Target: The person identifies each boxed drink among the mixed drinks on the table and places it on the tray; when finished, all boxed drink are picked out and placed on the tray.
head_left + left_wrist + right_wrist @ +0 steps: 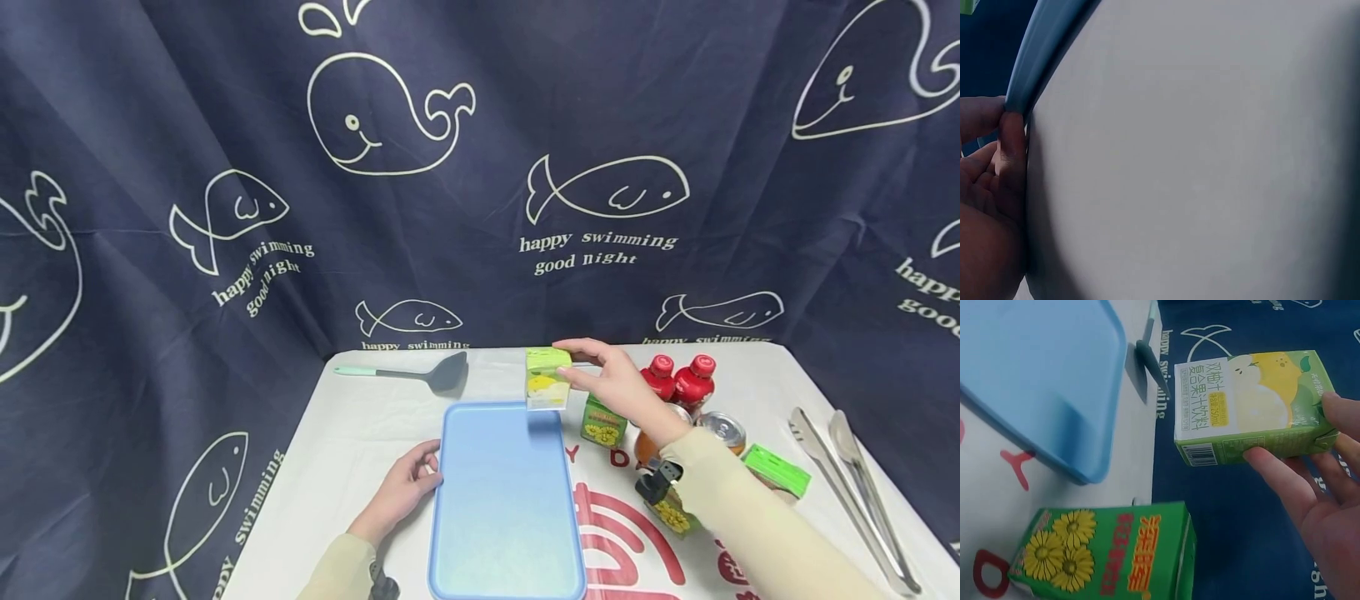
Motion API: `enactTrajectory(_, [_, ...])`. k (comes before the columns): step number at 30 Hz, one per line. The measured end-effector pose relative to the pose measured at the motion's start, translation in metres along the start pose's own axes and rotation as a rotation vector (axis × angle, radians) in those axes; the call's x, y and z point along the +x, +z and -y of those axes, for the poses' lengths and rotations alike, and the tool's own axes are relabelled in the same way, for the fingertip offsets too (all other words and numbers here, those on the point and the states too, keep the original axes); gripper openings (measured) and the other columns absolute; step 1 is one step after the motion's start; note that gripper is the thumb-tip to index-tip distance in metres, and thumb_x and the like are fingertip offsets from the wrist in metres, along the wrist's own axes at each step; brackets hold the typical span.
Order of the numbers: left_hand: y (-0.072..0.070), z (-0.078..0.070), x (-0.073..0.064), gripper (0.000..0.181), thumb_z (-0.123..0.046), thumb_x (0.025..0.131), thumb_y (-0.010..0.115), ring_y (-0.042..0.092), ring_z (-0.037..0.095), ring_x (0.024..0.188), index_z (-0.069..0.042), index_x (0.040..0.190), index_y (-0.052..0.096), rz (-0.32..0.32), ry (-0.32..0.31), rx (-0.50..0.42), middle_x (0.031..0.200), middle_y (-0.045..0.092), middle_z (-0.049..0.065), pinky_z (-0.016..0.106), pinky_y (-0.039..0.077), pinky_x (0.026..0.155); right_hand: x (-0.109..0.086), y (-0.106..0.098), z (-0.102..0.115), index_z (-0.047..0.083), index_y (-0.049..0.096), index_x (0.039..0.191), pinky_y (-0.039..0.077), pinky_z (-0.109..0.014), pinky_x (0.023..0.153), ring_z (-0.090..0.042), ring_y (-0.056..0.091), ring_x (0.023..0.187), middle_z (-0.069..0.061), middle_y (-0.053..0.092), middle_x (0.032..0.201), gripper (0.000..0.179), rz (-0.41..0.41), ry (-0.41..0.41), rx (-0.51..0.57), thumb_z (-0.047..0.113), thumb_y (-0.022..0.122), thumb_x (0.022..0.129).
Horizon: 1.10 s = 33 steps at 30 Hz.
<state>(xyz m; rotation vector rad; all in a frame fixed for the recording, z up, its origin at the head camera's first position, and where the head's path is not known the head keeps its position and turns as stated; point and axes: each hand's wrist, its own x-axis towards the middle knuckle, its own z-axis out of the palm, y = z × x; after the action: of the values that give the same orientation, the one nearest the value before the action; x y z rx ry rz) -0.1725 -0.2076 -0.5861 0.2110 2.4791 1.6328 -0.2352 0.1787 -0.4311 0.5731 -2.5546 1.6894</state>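
Note:
In the head view, my right hand (pixel 611 379) grips a yellow-green juice carton (pixel 547 379) by its top end, raised over the far right corner of a light blue tray (pixel 502 500). The right wrist view shows the carton's lemon-like fruit print, with thumb and fingertips of the right hand (pixel 1329 487) on its end. A green carton with yellow flowers (pixel 1104 556) stands below it, just right of the tray. My left hand (pixel 405 483) pinches the tray's left rim between thumb and finger; the left wrist view shows the fingertips right at that rim (pixel 1038 59).
To the right stand red-capped bottles (pixel 693 383), cans (pixel 723 429), another flowered carton (pixel 672 514) partly under my forearm, and a green-topped package (pixel 777 471). Long metal utensils (pixel 855 492) lie at the right edge. A dark spatula (pixel 446 373) lies at the back left, before a curtain.

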Motion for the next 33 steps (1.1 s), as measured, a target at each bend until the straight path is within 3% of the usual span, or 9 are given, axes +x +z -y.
enactTrajectory(14, [0.000, -0.003, -0.002, 0.059, -0.005, 0.093, 0.070, 0.053, 0.013, 0.077, 0.001, 0.149, 0.051, -0.012, -0.001, -0.008, 0.104, 0.061, 0.005, 0.024, 0.046, 0.069, 0.010, 0.033, 0.001, 0.004, 0.065, 0.138, 0.060, -0.033, 0.084, -0.037, 0.060, 0.126, -0.014, 0.067, 0.132, 0.046, 0.019, -0.031, 0.012, 0.012, 0.078, 0.095])
enactTrajectory(19, [0.002, 0.000, 0.001, 0.059, -0.005, 0.093, 0.069, 0.052, 0.013, 0.076, 0.001, 0.149, 0.051, -0.025, -0.003, 0.009, 0.104, 0.061, 0.004, 0.024, 0.045, 0.068, 0.014, 0.043, -0.007, 0.008, 0.068, 0.136, 0.060, -0.032, 0.080, -0.034, 0.062, 0.123, -0.011, 0.067, 0.132, 0.044, 0.020, -0.020, 0.034, 0.012, 0.079, 0.094])
enactTrajectory(26, [0.002, 0.004, 0.003, 0.058, -0.003, 0.093, 0.069, 0.052, 0.012, 0.075, 0.001, 0.148, 0.052, -0.034, 0.002, 0.010, 0.103, 0.061, 0.004, 0.023, 0.044, 0.067, 0.014, 0.058, -0.012, 0.012, 0.067, 0.137, 0.055, -0.044, 0.096, -0.030, 0.060, 0.124, -0.008, 0.064, 0.136, 0.044, 0.026, 0.010, -0.001, 0.015, 0.078, 0.095])
enactTrajectory(33, [0.002, 0.001, 0.001, 0.059, -0.004, 0.092, 0.070, 0.053, 0.012, 0.074, 0.000, 0.148, 0.053, -0.023, 0.010, -0.004, 0.102, 0.061, 0.004, 0.024, 0.045, 0.068, 0.016, 0.073, -0.019, 0.006, 0.067, 0.137, 0.060, -0.033, 0.080, -0.035, 0.060, 0.124, -0.013, 0.063, 0.138, 0.041, 0.048, -0.011, 0.054, 0.010, 0.075, 0.096])
